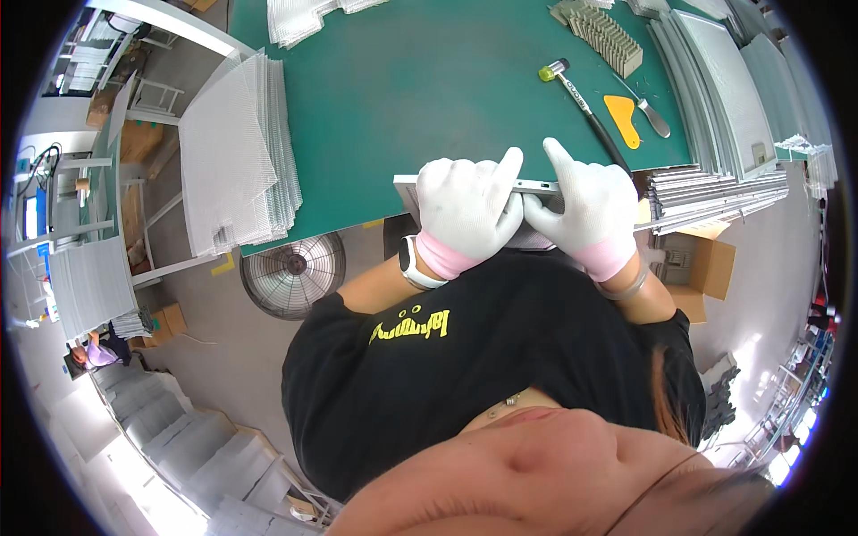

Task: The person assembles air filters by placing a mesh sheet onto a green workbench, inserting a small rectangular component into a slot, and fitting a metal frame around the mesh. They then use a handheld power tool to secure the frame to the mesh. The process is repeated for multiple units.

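Note:
Both my hands wear white knitted gloves with pink cuffs and are at the near edge of the green table. A thin framed panel (537, 187) stands with its narrow silver edge up between them. My left hand (466, 198) is closed round its left part, index finger stretched along the edge. My right hand (592, 204) grips the right part, with its index finger pointing up and its thumb close to the left thumb. A small slot shows in the edge between the hands. Most of the panel's face is hidden by the gloves and my body.
On the green table (402, 98) lie a hammer (583, 109), a yellow scraper (622, 121), a screwdriver (655, 117) and a row of beige pieces (604, 37). White mesh sheets (234, 152) are stacked left, framed panels (719, 89) right. A floor fan (296, 266) and cardboard box (712, 268) stand below.

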Demonstrator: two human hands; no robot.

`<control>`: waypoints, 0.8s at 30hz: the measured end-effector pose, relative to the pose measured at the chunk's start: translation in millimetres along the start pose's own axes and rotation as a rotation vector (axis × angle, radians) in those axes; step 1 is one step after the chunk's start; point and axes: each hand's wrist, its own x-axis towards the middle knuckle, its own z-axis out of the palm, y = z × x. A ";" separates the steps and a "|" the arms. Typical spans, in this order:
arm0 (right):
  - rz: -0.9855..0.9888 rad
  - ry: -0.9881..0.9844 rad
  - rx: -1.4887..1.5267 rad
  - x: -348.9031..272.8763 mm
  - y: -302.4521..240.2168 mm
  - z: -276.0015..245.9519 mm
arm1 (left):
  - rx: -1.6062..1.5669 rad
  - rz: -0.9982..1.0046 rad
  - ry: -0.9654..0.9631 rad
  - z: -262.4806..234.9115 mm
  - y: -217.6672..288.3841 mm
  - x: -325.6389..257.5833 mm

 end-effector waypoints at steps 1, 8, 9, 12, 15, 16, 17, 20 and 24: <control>-0.024 0.029 0.011 -1.7 0.2 1.5 | -0.003 0.012 0.027 1.6 0.2 1.0; -0.048 0.174 0.050 -14.8 8.6 10.8 | -0.002 0.049 0.040 6.2 3.0 2.1; -0.053 0.194 0.062 -15.9 8.9 10.7 | -0.004 0.055 0.039 6.3 3.2 2.3; -0.063 0.141 0.081 -15.3 9.5 5.7 | 0.003 0.075 0.059 5.1 0.6 2.1; -0.090 0.026 0.292 -7.0 19.5 -17.1 | 0.021 0.088 0.098 2.5 -2.4 1.6; -0.062 0.028 0.437 -2.7 27.1 -31.3 | 0.024 0.082 0.091 -0.1 -2.3 0.0; -0.149 0.213 0.397 7.3 43.5 -42.2 | 0.017 0.078 0.082 -2.7 -2.0 -0.7; -0.025 0.613 0.253 44.6 81.9 -97.0 | -0.050 0.106 0.113 -6.1 3.1 -7.8; -0.062 0.663 0.387 75.9 92.8 -117.4 | -0.073 0.149 0.125 -5.8 4.5 -11.0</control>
